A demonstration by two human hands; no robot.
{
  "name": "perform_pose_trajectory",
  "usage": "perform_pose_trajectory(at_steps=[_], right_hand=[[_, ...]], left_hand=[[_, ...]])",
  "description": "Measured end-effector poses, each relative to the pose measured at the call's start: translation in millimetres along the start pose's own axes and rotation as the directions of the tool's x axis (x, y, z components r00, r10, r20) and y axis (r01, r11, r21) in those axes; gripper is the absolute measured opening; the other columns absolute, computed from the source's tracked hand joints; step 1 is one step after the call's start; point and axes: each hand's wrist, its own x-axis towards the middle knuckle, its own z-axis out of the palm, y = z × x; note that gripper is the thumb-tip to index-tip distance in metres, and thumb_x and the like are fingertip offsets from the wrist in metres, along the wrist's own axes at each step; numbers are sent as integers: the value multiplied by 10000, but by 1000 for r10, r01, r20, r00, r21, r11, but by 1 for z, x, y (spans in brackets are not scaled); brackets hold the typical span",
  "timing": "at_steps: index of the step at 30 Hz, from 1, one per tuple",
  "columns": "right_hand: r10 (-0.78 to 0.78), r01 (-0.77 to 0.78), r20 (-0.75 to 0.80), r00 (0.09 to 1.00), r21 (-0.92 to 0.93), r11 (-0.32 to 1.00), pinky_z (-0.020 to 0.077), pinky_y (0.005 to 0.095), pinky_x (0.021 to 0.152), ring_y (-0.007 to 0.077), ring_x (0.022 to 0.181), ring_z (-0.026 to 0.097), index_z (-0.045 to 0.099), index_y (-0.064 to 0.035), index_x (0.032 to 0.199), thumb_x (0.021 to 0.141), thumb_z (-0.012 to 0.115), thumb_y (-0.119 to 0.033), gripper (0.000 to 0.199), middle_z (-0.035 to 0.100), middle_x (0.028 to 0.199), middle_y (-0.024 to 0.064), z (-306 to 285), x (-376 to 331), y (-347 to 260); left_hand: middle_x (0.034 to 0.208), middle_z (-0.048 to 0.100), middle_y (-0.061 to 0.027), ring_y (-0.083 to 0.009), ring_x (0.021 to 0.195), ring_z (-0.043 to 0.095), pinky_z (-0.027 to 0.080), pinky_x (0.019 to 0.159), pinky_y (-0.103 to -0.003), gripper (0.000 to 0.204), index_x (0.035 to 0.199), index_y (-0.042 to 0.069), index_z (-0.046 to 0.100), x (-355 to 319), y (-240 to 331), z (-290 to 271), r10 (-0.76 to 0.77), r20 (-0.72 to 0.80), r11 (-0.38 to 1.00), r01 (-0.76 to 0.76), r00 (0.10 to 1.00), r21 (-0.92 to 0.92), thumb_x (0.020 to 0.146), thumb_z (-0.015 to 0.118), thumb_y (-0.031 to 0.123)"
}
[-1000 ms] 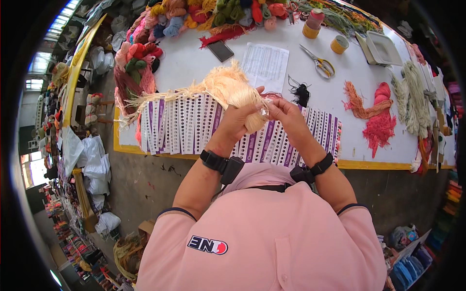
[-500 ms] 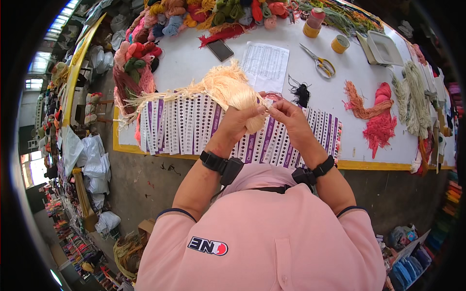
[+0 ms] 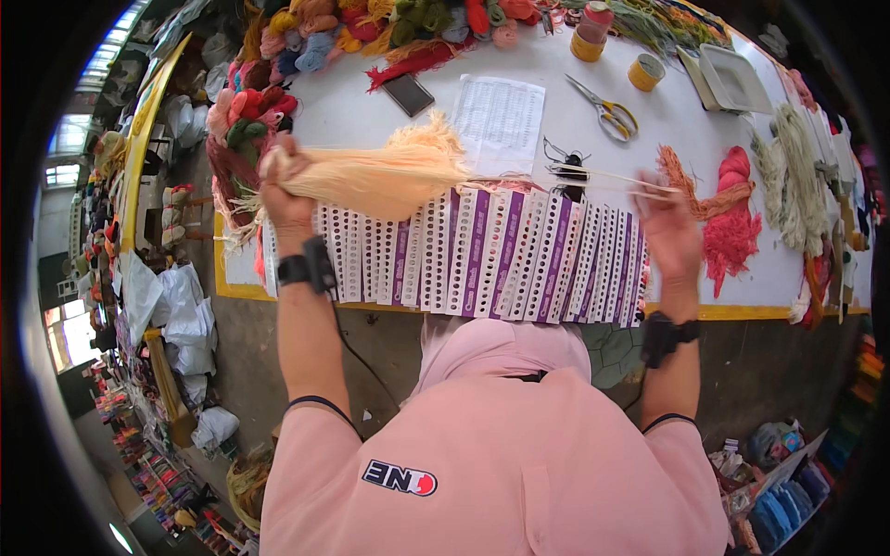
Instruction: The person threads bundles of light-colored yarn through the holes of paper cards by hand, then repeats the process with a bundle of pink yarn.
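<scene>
My left hand point(image 3: 289, 185) grips one end of a bundle of pale peach thread point(image 3: 389, 171), stretched sideways above a row of punched cards. Off to the right, my right hand point(image 3: 669, 222) is closed on a few thin strands point(image 3: 603, 174) drawn out from the bundle; motion blurs its fingers. Beneath the thread lie the overlapping white and purple cards point(image 3: 468, 246), with columns of round holes along them. A small tangle of black thread point(image 3: 572, 176) rests behind the drawn strands.
Behind the bundle lie a printed sheet point(image 3: 499, 116) and a phone point(image 3: 408, 94). Yellow-handled scissors point(image 3: 612, 119), a cardboard thread tube point(image 3: 646, 72) and a white tray point(image 3: 732, 79) stand farther right. Pink yarn point(image 3: 731, 213) is near my right hand; coloured skeins point(image 3: 371, 23) pile at the back.
My hands have moved apart from close together at the bundle. The left has gone left, pulling the bundle out straight; the right has gone right, drawing out thin strands.
</scene>
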Motion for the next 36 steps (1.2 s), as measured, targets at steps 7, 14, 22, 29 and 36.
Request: perform_pose_trajectory(at_steps=[7, 14, 22, 29, 36], right_hand=[[-684, 545, -291, 669, -434, 718, 424, 322, 712, 207, 777, 540, 553, 30, 847, 835, 498, 9, 60, 562, 867, 126, -147, -46, -260], [-350, 174, 127, 928, -979, 106, 479, 278, 682, 128, 749, 604, 579, 9, 959, 986, 476, -180, 217, 637, 824, 64, -81, 15, -4], [138, 114, 138, 981, -979, 170, 465, 241, 568, 82, 594, 585, 572, -18, 978, 965, 537, -156, 143, 673, 692, 51, -41, 45, 101], [164, 99, 131, 978, -977, 188, 481, 244, 564, 76, 611, 620, 606, -17, 908, 941, 578, -138, 129, 674, 684, 43, -34, 65, 110], [213, 108, 142, 967, -980, 164, 460, 239, 565, 72, 621, 619, 604, -19, 911, 942, 577, -143, 131, 668, 673, 43, -34, 65, 112]], left_hand=[[760, 515, -10, -82, 641, 461, 433, 620, -250, 223, 1112, 30, 575, 14, 18, 34, 279, -139, 908, -215, 950, 359, 914, 602, 129], [871, 700, -58, -103, 696, 595, 441, 582, -226, 233, 1003, -2, 672, -37, -257, 49, -367, -424, 648, 554, 828, 523, 832, 727, 147], [746, 665, -30, -84, 589, 533, 408, 509, -260, 150, 835, -4, 707, -33, -305, 26, -354, -449, 141, 522, 820, 841, 785, 755, 128], [687, 649, -28, -90, 566, 548, 403, 484, -260, 151, 826, -4, 720, -35, -317, 14, -255, -330, 165, 378, 909, 911, 766, 751, 131], [704, 650, -36, -80, 579, 558, 414, 496, -253, 191, 833, -22, 713, -31, -316, 0, -229, -389, 147, 427, 892, 892, 771, 751, 154]])
